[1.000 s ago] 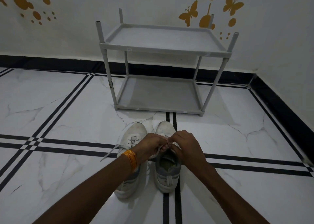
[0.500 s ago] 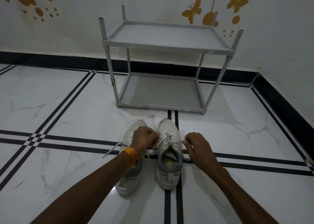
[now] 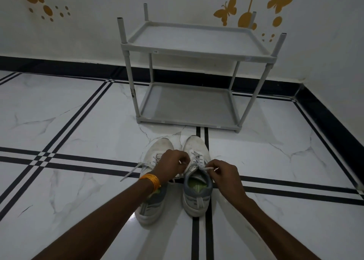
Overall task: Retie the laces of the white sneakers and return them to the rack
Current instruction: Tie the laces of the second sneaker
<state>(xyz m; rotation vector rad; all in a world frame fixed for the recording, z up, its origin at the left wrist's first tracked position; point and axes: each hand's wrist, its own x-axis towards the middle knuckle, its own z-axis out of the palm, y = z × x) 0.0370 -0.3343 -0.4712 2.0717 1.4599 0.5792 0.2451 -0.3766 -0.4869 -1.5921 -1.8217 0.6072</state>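
Observation:
Two white sneakers stand side by side on the floor, toes toward the rack. Over the right sneaker [image 3: 197, 198] my left hand [image 3: 173, 164] pinches one white lace end and my right hand [image 3: 223, 174] pinches the other lace end [image 3: 209, 168]; the hands are a little apart. The left sneaker [image 3: 151, 206] is partly under my left forearm, and its loose lace [image 3: 132, 171] trails out to the left on the tiles. The grey two-shelf rack [image 3: 194, 53] stands just beyond the shoes with both shelves bare.
White marble floor tiles with black stripes [image 3: 65, 158] lie all around. The rack is set against a white wall with orange butterfly decals [image 3: 228, 10] and a black skirting [image 3: 59, 68]. A second wall closes the corner at the right.
A second ago both hands were bunched together over the right sneaker's laces. They have since drawn apart sideways, each keeping a lace end. The view has tilted slightly.

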